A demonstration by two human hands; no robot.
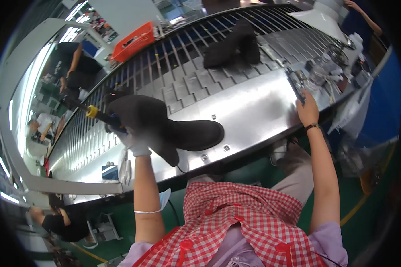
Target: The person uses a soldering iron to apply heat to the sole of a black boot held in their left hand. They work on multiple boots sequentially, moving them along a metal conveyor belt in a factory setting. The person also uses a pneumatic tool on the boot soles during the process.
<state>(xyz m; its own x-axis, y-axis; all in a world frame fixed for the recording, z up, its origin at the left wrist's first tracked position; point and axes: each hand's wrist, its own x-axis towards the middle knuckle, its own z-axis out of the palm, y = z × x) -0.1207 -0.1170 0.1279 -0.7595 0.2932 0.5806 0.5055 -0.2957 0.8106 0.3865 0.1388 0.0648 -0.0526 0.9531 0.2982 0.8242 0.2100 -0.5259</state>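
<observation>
Hands, two, bare forearms rising from the lower edge over a red-and-white checked apron (236, 222). Left hand (131, 141), in a white glove, closed around the underside of a dark ankle boot (165, 127), which it holds up sideways, toe pointing toward the right hand. Just beyond the left hand, partly behind the boot, a dark rod-like tool with a yellow collar (92, 111); whether the glove grips it cannot be told. Right hand (307, 111), with a wrist band, reaching forward well apart from the left; fingers curled at a small dark object (296, 84) on the steel counter (254, 111); grip unclear. Second dark boot (234, 46) farther ahead on the slatted conveyor (182, 75). Orange crate (133, 42) far beyond the left hand.
</observation>
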